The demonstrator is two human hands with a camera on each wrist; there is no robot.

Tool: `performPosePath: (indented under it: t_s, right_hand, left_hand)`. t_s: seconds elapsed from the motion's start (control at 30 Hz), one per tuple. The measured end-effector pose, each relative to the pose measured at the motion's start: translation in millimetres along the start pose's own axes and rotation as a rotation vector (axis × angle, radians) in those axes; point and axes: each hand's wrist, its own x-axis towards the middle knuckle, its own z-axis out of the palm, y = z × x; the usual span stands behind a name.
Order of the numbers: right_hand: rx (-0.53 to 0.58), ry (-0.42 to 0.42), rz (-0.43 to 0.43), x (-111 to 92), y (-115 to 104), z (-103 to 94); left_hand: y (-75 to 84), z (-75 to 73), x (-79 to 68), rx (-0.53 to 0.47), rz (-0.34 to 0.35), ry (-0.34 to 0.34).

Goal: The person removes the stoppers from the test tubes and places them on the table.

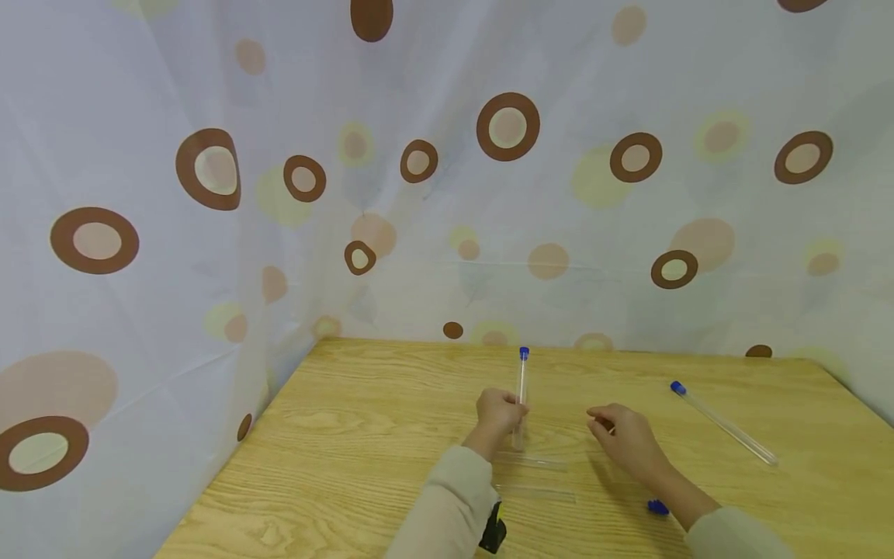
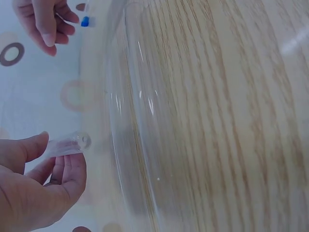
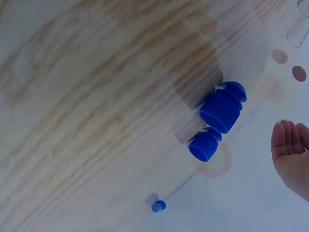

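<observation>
My left hand [image 1: 499, 411] pinches a clear test tube [image 1: 522, 380] between thumb and fingers. The tube stands nearly upright, its blue cap [image 1: 524, 352] on the top end. In the left wrist view, the rounded bottom of the test tube [image 2: 79, 140] pokes out past the fingers of the left hand [image 2: 43, 188]. To the right, my right hand [image 1: 627, 441] hovers over the table with loosely bent fingers and nothing in them. Two loose blue caps [image 3: 222, 107] lie on the wood by the right forearm. Clear tubes [image 1: 536, 494] without visible caps lie below the left hand.
A second capped test tube [image 1: 729, 428] lies slantwise on the right of the wooden table [image 1: 335, 435]. Beside the left sleeve is a black object [image 1: 493, 532] with a yellow patch. A spotted sheet [image 1: 447, 210] hangs behind the table and along its left side.
</observation>
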Motion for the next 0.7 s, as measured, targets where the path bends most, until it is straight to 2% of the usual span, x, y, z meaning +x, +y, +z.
performPosePath:
  t_s: [0.17, 0.27, 0.5, 0.7]
  right_hand:
    - [-0.001, 0.006, -0.018, 0.7, -1.0, 0.1]
    - [-0.038, 0.008, -0.043, 0.8, -3.2, -0.1]
    - [-0.103, -0.008, -0.065, 2.2, -6.5, -1.9]
    - [-0.136, -0.017, -0.073, 6.5, -7.5, -2.7]
  left_hand:
    - [1.2, -5.5, -0.8, 0.05, 0.033, -0.034]
    - [1.3, -8.2, -1.1, 0.076, 0.053, -0.063]
    - [2.7, -13.4, -1.0, 0.21, 0.137, -0.119]
    - [2.2, -17.0, -1.4, 0.258, 0.206, -0.169]
